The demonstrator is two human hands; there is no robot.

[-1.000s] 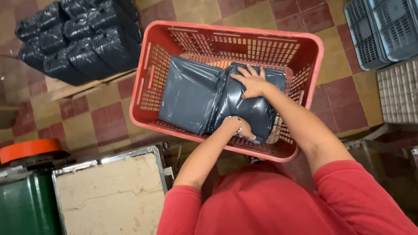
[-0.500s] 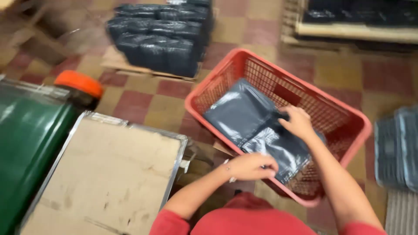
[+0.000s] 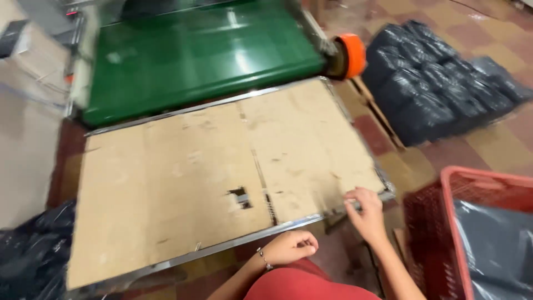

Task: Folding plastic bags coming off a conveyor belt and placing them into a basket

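From the head camera, the right hand (image 3: 365, 214) rests with fingers spread narrow on the near right corner of the cardboard-topped table (image 3: 222, 178), holding nothing. The left hand (image 3: 290, 248) hangs loosely curled and empty at the table's near edge. The cardboard sheet looks stiff but light and easily bent (it has a small torn hole); its metal-framed edge seems the firmest grip. A red plastic crate (image 3: 438, 222) at right holds smooth grey poly bags (image 3: 494, 244), probably soft and slippery. More dark bags (image 3: 438, 83) are stacked beyond, beside a green conveyor (image 3: 200, 55).
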